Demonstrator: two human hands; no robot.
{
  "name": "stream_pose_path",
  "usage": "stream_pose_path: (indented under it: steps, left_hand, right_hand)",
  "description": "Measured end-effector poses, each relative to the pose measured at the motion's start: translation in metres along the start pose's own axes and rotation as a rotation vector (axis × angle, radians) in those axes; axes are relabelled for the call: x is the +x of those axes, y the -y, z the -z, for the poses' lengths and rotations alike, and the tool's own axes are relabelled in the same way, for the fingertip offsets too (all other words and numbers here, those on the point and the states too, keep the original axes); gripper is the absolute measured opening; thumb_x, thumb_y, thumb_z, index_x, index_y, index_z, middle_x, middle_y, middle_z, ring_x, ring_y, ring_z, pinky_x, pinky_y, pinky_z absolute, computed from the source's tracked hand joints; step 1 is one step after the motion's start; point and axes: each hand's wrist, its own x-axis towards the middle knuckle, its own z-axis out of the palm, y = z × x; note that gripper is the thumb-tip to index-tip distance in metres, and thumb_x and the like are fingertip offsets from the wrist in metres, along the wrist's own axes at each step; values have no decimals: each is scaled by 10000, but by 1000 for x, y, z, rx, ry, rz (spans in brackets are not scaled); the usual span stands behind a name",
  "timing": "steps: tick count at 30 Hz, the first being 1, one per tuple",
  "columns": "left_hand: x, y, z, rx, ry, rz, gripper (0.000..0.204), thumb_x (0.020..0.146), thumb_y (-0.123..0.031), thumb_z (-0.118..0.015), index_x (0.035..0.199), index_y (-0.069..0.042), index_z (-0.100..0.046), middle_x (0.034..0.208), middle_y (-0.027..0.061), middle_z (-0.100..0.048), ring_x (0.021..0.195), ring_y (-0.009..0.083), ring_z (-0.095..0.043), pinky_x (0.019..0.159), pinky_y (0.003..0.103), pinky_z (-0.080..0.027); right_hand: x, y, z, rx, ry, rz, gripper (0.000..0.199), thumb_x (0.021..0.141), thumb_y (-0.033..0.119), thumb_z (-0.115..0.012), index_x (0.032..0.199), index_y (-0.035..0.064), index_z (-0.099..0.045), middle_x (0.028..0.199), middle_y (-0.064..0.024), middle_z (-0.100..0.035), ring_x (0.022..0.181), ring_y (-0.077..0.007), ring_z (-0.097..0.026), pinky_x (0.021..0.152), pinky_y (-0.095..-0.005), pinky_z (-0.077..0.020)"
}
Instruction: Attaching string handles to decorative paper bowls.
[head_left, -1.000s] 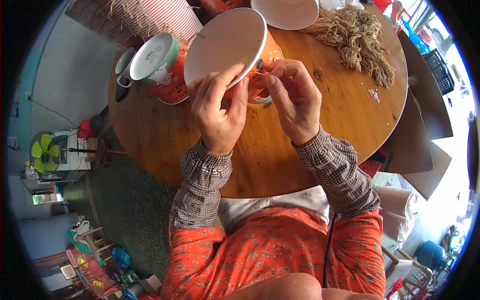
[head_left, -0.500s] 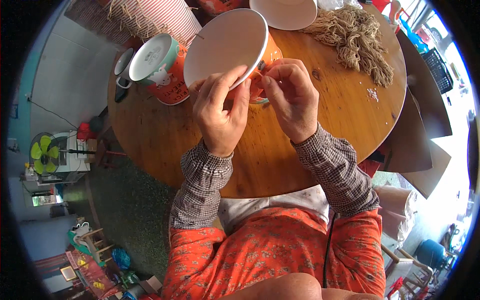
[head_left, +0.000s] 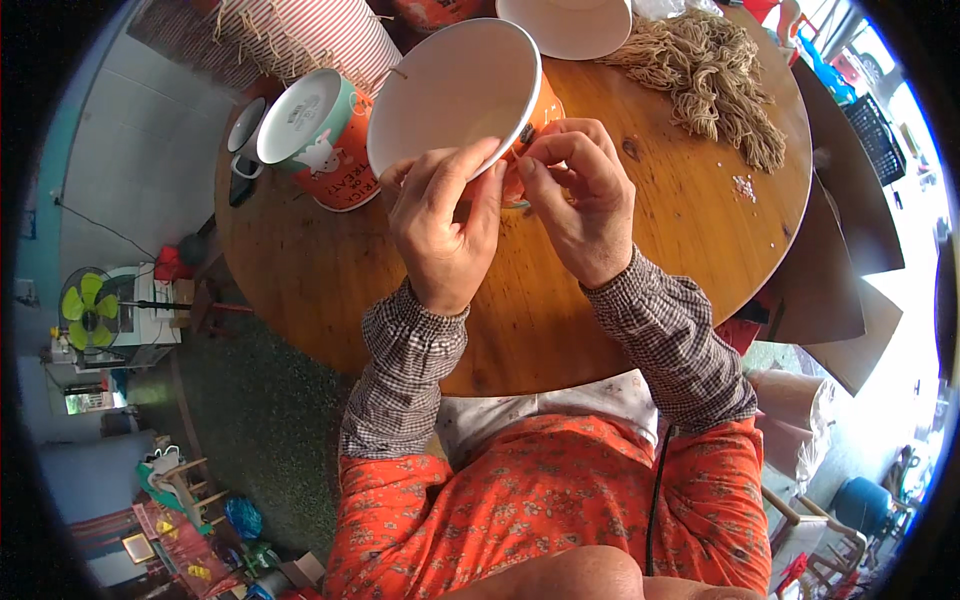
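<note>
A paper bucket (head_left: 450, 95) with a white inside and orange outer wall leans on the table, its mouth tilted toward me. A short cord end pokes through its wall near the far left rim. My left hand (head_left: 440, 235) grips the near rim between thumb and fingers. Just right of that rim, against the outer wall, my right hand (head_left: 590, 215) is closed in a pinch; what lies between its fingertips is too small to make out. Beside the bucket on the left stands a similar orange and green printed bucket (head_left: 335, 150).
Tan cords (head_left: 715, 85) lie heaped at the far right of the round wooden table (head_left: 680, 270). Red-striped buckets (head_left: 310, 40) with cord handles are stacked at the far left. A white-lined bucket (head_left: 575, 25) sits behind, a mug (head_left: 248, 140) at left. Small white bits (head_left: 743, 188) lie right.
The bucket's near rim has shifted very slightly to the right. My right hand has moved a little left, its fingers still pinched by the wall. My left hand keeps its grip.
</note>
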Motion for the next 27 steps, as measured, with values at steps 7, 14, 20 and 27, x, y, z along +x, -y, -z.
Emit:
stream_pose_path:
  steps: [7,14,20,27]
  left_hand:
    - [1,-2,-1,6,14,-32,221,787,-55,-725,998,-82,-668,820,19,-652,773,181,-620,786,334,-410]
    - [17,-10,10,-13,271,0,162,868,-94,-571,1004,-74,-658,849,40,-652,804,209,-623,883,379,-394]
    - [50,3,13,-171,565,76,155,902,-98,-520,990,-36,-632,892,119,-678,837,289,-641,853,400,-434]
    - [74,31,2,-407,943,294,146,844,-56,-582,931,9,-679,801,182,-665,737,266,-675,675,345,-518]
  right_hand:
    - [2,-1,0,1,-26,-20,123,834,35,-679,910,-21,-599,987,-112,-548,791,-158,-637,666,-254,-550]
    - [4,-7,6,30,-1,-144,116,846,50,-675,892,-7,-585,873,-73,-566,749,-139,-620,646,-250,-522]
    - [6,-15,12,90,45,-323,108,892,80,-638,906,-11,-582,846,-51,-558,764,-106,-598,657,-248,-513]
    - [9,-14,13,184,76,-392,133,908,112,-646,931,-4,-587,789,-28,-600,645,-61,-568,535,-204,-491]
